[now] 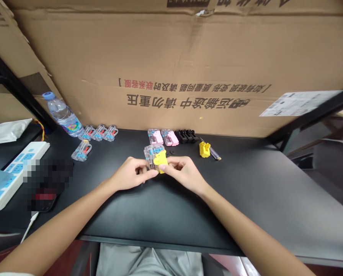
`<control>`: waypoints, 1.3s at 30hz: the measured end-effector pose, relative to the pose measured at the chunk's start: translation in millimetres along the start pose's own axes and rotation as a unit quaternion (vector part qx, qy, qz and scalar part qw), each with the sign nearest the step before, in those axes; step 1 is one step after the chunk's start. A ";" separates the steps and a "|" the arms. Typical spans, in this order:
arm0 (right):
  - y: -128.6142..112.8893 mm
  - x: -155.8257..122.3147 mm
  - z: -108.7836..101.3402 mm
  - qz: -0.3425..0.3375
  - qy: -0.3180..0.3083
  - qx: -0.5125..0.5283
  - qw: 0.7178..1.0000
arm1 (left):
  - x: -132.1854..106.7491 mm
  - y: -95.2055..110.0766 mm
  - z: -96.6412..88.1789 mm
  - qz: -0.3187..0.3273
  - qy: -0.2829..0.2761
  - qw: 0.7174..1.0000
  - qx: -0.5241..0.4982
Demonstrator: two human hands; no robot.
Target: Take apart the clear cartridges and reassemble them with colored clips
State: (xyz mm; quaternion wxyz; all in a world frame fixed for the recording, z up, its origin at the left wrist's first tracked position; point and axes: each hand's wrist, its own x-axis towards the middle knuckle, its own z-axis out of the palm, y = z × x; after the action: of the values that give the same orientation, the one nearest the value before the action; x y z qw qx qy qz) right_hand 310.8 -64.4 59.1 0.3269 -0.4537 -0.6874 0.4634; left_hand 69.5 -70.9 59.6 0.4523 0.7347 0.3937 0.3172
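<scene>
Near the middle of the table, my left hand [133,174] grips a small clear plastic casing [150,154] with blue parts inside. A yellow plastic piece [162,157] sits against the casing's right side, and my right hand [187,173] pinches it between thumb and fingers. Whether the two parts are fastened together I cannot tell. Just behind them stand two clear casings with pink pieces [158,137]. Beside those is a row of black plastic pieces [186,136]. More yellow pieces [204,150] rest to the right, next to a thin pen-like tool [215,154].
Several clear casings with red and blue parts [98,132] lie at the back left by a water bottle [62,115]. A white power strip [19,174] and a partly blurred phone [49,203] with a white cable occupy the left. A cardboard wall [171,50] closes off the back.
</scene>
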 end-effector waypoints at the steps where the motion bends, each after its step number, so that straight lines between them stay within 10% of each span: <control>1: 0.7 -0.1 2.8 -0.003 -0.005 -0.001 1.000 | -0.2 -0.4 3.7 -0.006 -0.014 1.000 0.000; 9: 6.0 -0.7 3.6 0.008 0.044 -0.023 0.999 | 2.9 -5.8 -12.0 -0.076 0.063 0.993 0.066; 17: 13.4 -1.7 4.3 -0.018 -0.004 -0.083 0.996 | 5.2 -15.5 -39.7 -0.170 0.107 0.928 0.315; 21: 16.7 -2.1 7.1 -0.023 -0.026 -0.107 0.994 | 3.0 -12.2 -36.0 -0.120 0.132 0.909 0.376; 26: 16.7 -1.6 7.6 -0.027 -0.036 -0.108 0.993 | -1.0 -6.2 -15.3 0.089 0.113 0.900 0.410; 39: 17.8 0.6 9.8 -0.030 -0.053 -0.135 0.989 | 15.9 -34.1 -8.6 -0.002 0.056 0.879 0.473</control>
State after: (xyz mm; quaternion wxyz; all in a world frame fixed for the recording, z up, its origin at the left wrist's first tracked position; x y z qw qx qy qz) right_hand 307.8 -64.3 39.0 0.2391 -0.4479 -0.7733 0.3798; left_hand 60.2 -43.9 33.6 0.0285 0.8416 0.5228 0.1326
